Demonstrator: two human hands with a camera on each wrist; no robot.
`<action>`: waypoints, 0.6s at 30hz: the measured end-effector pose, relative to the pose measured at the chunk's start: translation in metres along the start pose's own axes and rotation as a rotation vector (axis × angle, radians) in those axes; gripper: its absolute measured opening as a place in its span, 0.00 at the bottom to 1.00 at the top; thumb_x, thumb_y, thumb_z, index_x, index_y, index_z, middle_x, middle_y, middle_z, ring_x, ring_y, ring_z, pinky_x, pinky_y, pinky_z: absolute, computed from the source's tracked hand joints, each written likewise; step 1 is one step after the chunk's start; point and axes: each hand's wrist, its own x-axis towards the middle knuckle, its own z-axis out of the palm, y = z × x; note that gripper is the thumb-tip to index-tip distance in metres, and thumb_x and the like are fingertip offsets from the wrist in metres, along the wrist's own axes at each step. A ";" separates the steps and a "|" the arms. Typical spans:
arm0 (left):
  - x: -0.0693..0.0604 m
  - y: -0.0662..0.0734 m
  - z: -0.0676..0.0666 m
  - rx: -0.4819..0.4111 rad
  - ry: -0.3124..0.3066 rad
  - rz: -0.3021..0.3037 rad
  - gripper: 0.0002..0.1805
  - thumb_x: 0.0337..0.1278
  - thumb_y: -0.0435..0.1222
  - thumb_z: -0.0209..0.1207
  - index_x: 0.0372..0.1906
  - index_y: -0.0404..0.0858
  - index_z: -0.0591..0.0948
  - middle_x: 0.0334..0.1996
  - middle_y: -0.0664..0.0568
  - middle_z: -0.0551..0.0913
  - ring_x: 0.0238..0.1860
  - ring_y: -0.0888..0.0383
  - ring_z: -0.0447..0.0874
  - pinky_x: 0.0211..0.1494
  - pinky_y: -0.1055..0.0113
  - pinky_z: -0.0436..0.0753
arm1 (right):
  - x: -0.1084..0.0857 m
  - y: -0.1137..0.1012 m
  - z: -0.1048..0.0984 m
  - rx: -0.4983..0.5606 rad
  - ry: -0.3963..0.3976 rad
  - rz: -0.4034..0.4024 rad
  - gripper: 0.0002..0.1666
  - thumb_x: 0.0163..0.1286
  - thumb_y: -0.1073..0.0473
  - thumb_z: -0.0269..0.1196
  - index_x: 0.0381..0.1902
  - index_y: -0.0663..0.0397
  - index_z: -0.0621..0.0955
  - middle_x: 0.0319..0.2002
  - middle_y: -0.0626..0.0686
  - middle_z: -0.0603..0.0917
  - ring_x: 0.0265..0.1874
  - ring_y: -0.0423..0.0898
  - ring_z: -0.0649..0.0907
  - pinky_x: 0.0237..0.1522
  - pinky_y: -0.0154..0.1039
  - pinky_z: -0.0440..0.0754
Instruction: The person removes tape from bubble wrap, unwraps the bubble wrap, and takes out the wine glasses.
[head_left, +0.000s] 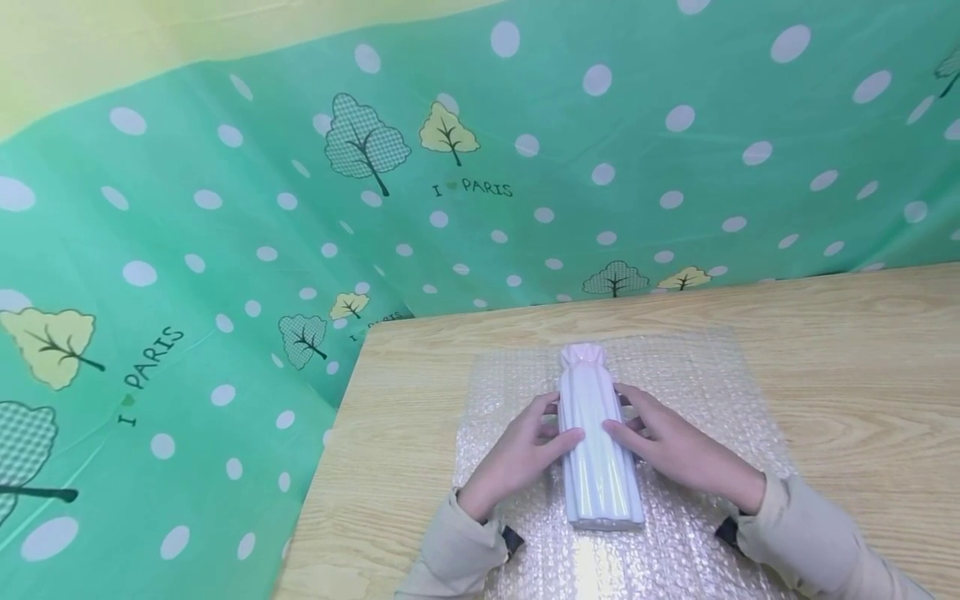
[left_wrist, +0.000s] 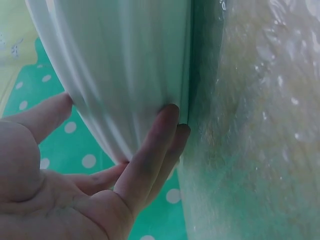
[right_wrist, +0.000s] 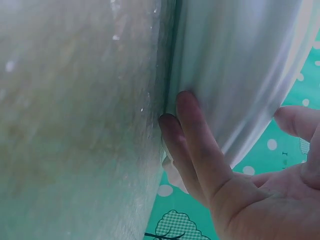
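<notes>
A pale, glossy vase with fluted sides and a pinkish neck lies on its side on a sheet of bubble wrap. Its neck points away from me. The left hand holds its left side, thumb on top and fingers against the flank. From the opposite side the right hand holds it in the same way. In the left wrist view, fingertips touch the ribbed wall of the vase low down, near the wrap. The right wrist view shows fingers on the other flank of the vase.
A wooden table lies under the bubble wrap. Behind it and to the left hangs a green cloth with white dots, trees and lettering. Dark bands show near both sleeve cuffs.
</notes>
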 end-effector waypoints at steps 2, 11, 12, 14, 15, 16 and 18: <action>0.000 0.000 0.000 -0.003 0.006 0.005 0.38 0.67 0.51 0.59 0.75 0.41 0.62 0.66 0.42 0.73 0.56 0.50 0.82 0.51 0.65 0.85 | 0.000 0.000 0.000 0.009 0.002 0.003 0.43 0.76 0.46 0.56 0.75 0.67 0.54 0.59 0.68 0.76 0.48 0.51 0.84 0.43 0.40 0.87; 0.000 -0.001 0.000 -0.002 0.043 -0.016 0.38 0.65 0.51 0.61 0.74 0.41 0.64 0.66 0.43 0.74 0.54 0.50 0.83 0.48 0.64 0.86 | 0.000 -0.003 0.001 0.047 0.018 0.007 0.44 0.75 0.48 0.58 0.75 0.68 0.54 0.59 0.72 0.75 0.47 0.54 0.85 0.39 0.37 0.88; -0.001 -0.001 0.000 -0.002 0.044 -0.016 0.38 0.65 0.51 0.61 0.74 0.40 0.64 0.65 0.43 0.74 0.54 0.50 0.83 0.48 0.63 0.86 | 0.000 -0.003 0.001 0.049 0.020 0.010 0.44 0.75 0.47 0.58 0.75 0.68 0.54 0.59 0.72 0.75 0.48 0.54 0.85 0.39 0.37 0.88; -0.001 0.000 0.000 -0.009 0.045 -0.019 0.38 0.64 0.51 0.61 0.74 0.40 0.64 0.66 0.43 0.74 0.54 0.50 0.83 0.48 0.63 0.87 | -0.001 -0.004 0.001 0.048 0.023 0.012 0.45 0.75 0.47 0.58 0.75 0.69 0.55 0.59 0.72 0.75 0.48 0.55 0.85 0.40 0.38 0.88; -0.001 0.001 0.000 -0.016 0.045 -0.021 0.38 0.64 0.51 0.61 0.73 0.40 0.64 0.66 0.43 0.74 0.53 0.50 0.83 0.48 0.63 0.87 | -0.001 -0.004 0.001 0.048 0.025 0.014 0.45 0.75 0.47 0.58 0.75 0.69 0.55 0.59 0.72 0.75 0.48 0.55 0.85 0.40 0.39 0.88; -0.002 0.002 0.000 -0.023 0.045 -0.022 0.38 0.64 0.50 0.62 0.73 0.40 0.65 0.66 0.42 0.74 0.53 0.50 0.83 0.48 0.63 0.87 | -0.001 -0.004 0.000 0.045 0.028 0.016 0.44 0.75 0.47 0.58 0.75 0.69 0.55 0.59 0.72 0.75 0.48 0.56 0.85 0.40 0.39 0.88; -0.002 0.003 0.000 -0.039 0.047 -0.019 0.38 0.64 0.49 0.62 0.73 0.40 0.65 0.65 0.42 0.74 0.52 0.50 0.84 0.47 0.64 0.87 | -0.002 -0.005 0.000 0.043 0.032 0.012 0.44 0.74 0.47 0.59 0.75 0.69 0.56 0.60 0.73 0.74 0.48 0.56 0.85 0.41 0.40 0.88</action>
